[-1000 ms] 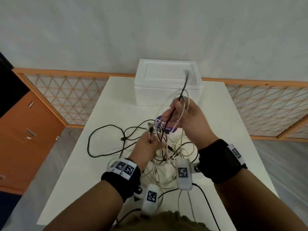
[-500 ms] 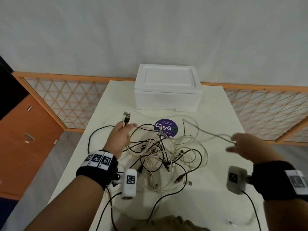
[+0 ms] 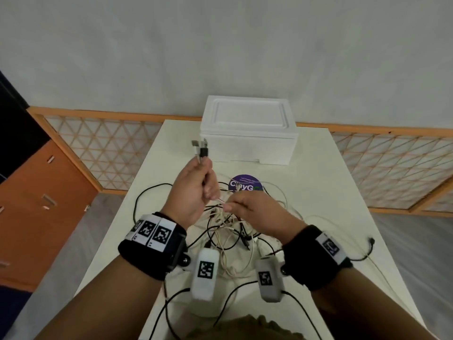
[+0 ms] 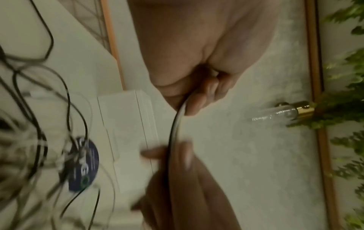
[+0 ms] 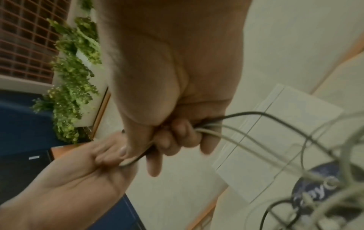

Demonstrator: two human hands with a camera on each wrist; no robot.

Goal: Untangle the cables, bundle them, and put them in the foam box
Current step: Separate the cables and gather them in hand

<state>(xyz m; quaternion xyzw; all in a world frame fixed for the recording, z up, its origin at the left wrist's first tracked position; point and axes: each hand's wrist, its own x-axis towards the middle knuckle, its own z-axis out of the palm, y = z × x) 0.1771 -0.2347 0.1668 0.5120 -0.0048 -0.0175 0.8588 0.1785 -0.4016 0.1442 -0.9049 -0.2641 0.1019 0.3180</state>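
Left hand (image 3: 193,190) was raised in front of the foam box (image 3: 247,133), fist clamped on two cable ends (image 3: 201,149), plugs pointing straight up. Right hand (image 3: 255,214) sat just beside it, pinching the same cords. The tangled cables (image 3: 228,231) lay on the white table (image 3: 343,192), nearer than the box.

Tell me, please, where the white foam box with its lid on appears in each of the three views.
Head: white foam box at the table's far end, centre.
Left wrist: lying sideways, left of centre.
Right wrist: lower right, behind the cables.
Shared landmark: round purple sticker beside it.
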